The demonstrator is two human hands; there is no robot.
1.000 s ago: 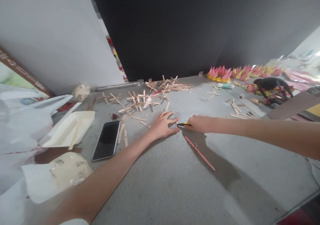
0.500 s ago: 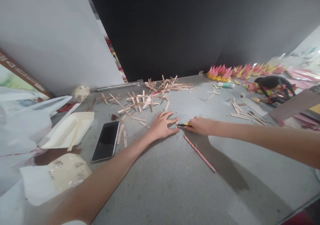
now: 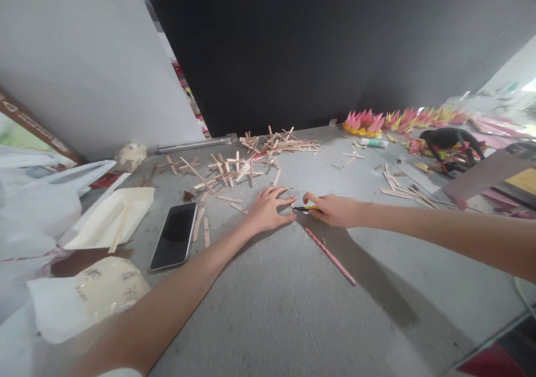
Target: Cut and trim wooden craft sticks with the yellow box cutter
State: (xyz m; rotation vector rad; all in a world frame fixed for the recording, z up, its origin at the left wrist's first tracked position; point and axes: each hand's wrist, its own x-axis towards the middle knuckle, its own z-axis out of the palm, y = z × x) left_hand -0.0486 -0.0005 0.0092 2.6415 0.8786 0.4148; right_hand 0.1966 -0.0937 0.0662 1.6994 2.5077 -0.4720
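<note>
My left hand rests low on the grey table, with its thumb and fingers spread around a small wooden stick piece. From the right, my right hand holds a yellow and black cutter, its index finger lifted and bent. The cutter's dark tip points left at the stick piece between the hands. Just below them lies a pink patterned straw or stick, slanting down to the right.
Wooden sticks lie heaped behind my hands. A phone, a white tray and plastic bags are at left. Pink and yellow paper shapes, a glue stick and a black object are at right.
The index finger of my right hand has lifted away from the cutter. The whole view has shifted slightly, so things appear a little further left.
</note>
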